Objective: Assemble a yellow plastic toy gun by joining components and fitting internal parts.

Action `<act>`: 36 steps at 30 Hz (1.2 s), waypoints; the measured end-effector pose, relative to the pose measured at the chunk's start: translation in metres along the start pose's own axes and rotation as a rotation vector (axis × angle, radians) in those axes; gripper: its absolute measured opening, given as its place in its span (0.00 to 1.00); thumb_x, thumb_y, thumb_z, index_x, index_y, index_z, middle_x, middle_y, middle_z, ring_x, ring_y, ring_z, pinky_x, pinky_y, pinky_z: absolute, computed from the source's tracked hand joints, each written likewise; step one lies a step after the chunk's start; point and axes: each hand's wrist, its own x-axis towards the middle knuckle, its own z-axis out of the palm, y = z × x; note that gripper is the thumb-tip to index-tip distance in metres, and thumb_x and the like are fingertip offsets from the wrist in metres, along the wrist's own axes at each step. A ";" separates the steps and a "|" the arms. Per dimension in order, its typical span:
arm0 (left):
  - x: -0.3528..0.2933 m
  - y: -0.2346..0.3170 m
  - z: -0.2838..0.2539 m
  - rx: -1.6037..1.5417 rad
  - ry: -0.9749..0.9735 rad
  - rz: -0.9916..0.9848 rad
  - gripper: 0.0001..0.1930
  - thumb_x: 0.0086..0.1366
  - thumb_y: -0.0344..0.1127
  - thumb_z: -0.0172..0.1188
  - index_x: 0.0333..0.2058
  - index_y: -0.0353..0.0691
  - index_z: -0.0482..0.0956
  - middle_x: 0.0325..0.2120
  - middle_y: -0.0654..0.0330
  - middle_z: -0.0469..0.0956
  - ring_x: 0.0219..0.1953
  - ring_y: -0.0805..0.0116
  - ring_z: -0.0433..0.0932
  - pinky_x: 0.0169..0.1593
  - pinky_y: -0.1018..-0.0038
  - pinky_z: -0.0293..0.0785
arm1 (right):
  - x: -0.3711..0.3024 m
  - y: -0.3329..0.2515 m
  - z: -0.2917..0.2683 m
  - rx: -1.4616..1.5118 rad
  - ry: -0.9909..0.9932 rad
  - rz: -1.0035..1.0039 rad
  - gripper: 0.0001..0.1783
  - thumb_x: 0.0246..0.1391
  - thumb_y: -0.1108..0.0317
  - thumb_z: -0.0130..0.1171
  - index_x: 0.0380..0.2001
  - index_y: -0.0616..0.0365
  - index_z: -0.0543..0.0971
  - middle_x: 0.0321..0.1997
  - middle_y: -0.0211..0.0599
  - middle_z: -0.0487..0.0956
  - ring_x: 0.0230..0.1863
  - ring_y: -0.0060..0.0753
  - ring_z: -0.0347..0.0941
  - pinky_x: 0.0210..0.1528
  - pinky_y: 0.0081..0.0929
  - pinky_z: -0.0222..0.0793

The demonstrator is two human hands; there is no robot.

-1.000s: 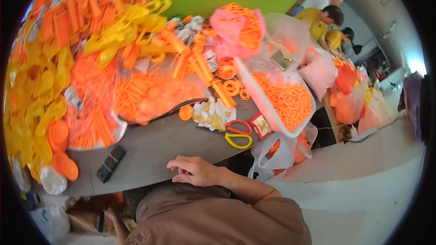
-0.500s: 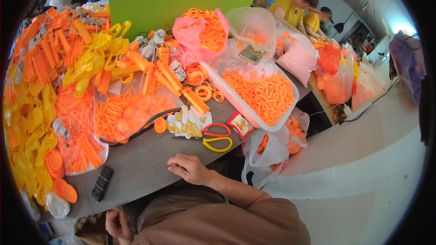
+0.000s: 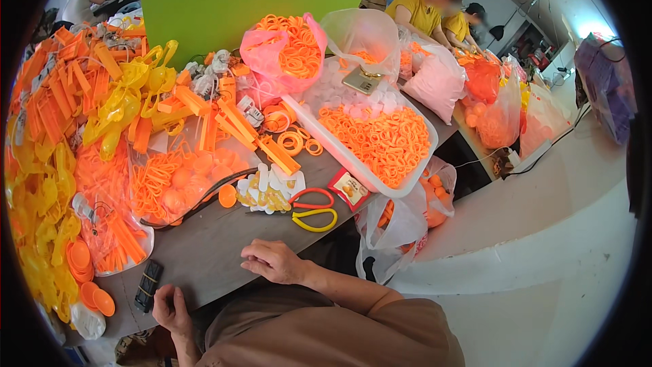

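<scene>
My left hand (image 3: 171,309) is at the near edge of the grey table, beside a black block bound with bands (image 3: 149,285). Its fingers are loosely bent, the thumb stands apart, and nothing shows in it. My right hand (image 3: 273,261) rests at the table edge with its fingers curled in together; I see nothing in them. Beyond it lie scissors (image 3: 314,217) with one red and one yellow handle, their blades pointing left. Next to them are a pile of small white and yellow pieces (image 3: 272,189), a red packet (image 3: 350,189) and an orange disc (image 3: 227,196).
A white tray (image 3: 429,137) holds small orange rings. Orange strips (image 3: 58,92) and yellow plastic pieces (image 3: 41,197) are heaped at left. A pink bag (image 3: 252,54) of orange rings stands at the back. Plastic bags (image 3: 380,245) hang right of the table. People in yellow (image 3: 415,10) work at far right.
My left hand has come up to the table edge near the black block. My right hand stays curled at the edge, slightly lower and left in view. The view has shifted a little.
</scene>
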 end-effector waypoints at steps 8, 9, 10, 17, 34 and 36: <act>-0.003 -0.001 -0.005 0.021 0.002 -0.065 0.04 0.57 0.22 0.59 0.32 0.32 0.74 0.23 0.63 0.72 0.23 0.79 0.67 0.29 0.82 0.65 | 0.002 -0.002 0.005 0.007 -0.032 0.046 0.11 0.49 0.70 0.64 0.32 0.60 0.72 0.23 0.36 0.68 0.19 0.34 0.66 0.24 0.30 0.63; -0.003 -0.001 -0.006 0.026 0.000 -0.063 0.04 0.57 0.23 0.60 0.32 0.33 0.74 0.23 0.63 0.72 0.24 0.79 0.68 0.30 0.82 0.66 | 0.002 -0.003 0.006 0.036 -0.052 0.052 0.11 0.49 0.70 0.64 0.32 0.60 0.72 0.23 0.36 0.68 0.19 0.34 0.66 0.24 0.30 0.63; -0.001 0.001 -0.007 0.037 0.001 -0.063 0.04 0.57 0.23 0.60 0.32 0.33 0.75 0.23 0.63 0.72 0.24 0.79 0.69 0.30 0.82 0.67 | 0.004 -0.002 0.004 0.003 -0.024 0.021 0.10 0.48 0.72 0.64 0.33 0.60 0.73 0.23 0.36 0.69 0.20 0.32 0.68 0.23 0.27 0.64; 0.009 0.008 -0.004 -0.036 -0.085 -0.190 0.06 0.57 0.22 0.60 0.34 0.33 0.75 0.24 0.69 0.72 0.26 0.83 0.68 0.32 0.85 0.65 | 0.006 -0.007 -0.002 -0.026 -0.043 0.085 0.09 0.48 0.77 0.62 0.34 0.62 0.76 0.24 0.36 0.73 0.21 0.25 0.70 0.24 0.20 0.64; 0.038 0.049 -0.006 -0.017 -0.214 -0.003 0.06 0.54 0.22 0.61 0.32 0.34 0.76 0.23 0.62 0.74 0.22 0.76 0.70 0.27 0.80 0.67 | 0.080 -0.025 -0.020 -0.076 -0.113 -0.037 0.07 0.54 0.73 0.59 0.36 0.64 0.76 0.25 0.35 0.72 0.23 0.25 0.68 0.26 0.19 0.64; 0.034 0.044 -0.009 0.006 -0.207 0.008 0.07 0.54 0.22 0.62 0.32 0.35 0.77 0.22 0.61 0.74 0.19 0.76 0.71 0.24 0.80 0.66 | 0.098 -0.030 -0.024 -0.123 -0.125 -0.090 0.07 0.53 0.73 0.59 0.36 0.64 0.76 0.25 0.35 0.72 0.24 0.26 0.69 0.26 0.20 0.64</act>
